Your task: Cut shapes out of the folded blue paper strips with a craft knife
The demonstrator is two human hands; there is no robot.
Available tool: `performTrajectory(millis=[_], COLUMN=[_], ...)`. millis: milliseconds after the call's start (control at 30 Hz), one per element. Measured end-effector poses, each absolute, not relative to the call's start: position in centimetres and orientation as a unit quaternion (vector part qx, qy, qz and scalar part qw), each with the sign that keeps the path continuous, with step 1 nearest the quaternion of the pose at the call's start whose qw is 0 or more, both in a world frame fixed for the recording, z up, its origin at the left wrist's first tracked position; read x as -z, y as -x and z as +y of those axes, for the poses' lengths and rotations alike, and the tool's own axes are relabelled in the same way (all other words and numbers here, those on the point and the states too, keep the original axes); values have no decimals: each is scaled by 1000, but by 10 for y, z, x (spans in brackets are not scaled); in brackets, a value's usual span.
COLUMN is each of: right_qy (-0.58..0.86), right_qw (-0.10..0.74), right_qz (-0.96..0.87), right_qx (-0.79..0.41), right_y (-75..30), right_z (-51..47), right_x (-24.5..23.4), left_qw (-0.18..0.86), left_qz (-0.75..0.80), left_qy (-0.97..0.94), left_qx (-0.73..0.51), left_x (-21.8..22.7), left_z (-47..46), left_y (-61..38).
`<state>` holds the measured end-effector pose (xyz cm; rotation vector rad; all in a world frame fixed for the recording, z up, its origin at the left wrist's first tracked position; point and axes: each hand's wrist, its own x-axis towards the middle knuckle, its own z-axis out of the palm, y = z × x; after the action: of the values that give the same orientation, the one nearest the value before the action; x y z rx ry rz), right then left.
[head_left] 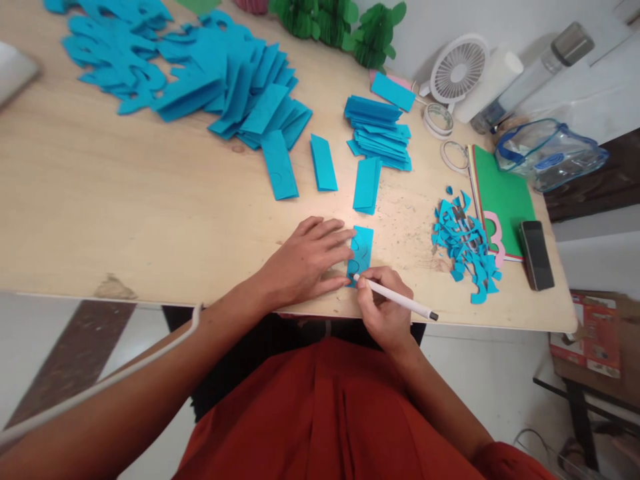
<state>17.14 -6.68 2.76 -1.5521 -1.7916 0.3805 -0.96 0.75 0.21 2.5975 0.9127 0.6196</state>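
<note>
The blue paper piece [363, 241] lies on the bench [150, 207] near its front edge, pinned under the flat, released left grip [305, 261]. The right grip [384, 305], just beside it, clenches a white pen [400, 301], tip on the piece.

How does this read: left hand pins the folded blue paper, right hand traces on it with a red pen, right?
Wrong colour: the head view shows a white pen. The left hand pins the folded blue paper; the right hand traces on it.

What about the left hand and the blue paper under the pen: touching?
Touching. The head view shows the left hand pressing fingertips on the blue paper.
</note>
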Motion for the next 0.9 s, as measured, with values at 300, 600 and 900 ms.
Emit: performTrajectory(millis=[300,600,900], right_qy=[614,629,590], right_qw=[396,452,439], right_qz=[-647,-581,-665], right_qx=[-220,-250,-133], right_y=[-172,-195,-193], right_z=[-68,-71,-70], right_x=[-23,-23,-16], left_qw=[166,167,211], left_qz=[319,307,344], left_qy=[-909,-912,-873], left_qx=[-211,-213,-274], left_x=[-3,-4,-18], left_z=[7,7,7], left_y=[9,10,7])
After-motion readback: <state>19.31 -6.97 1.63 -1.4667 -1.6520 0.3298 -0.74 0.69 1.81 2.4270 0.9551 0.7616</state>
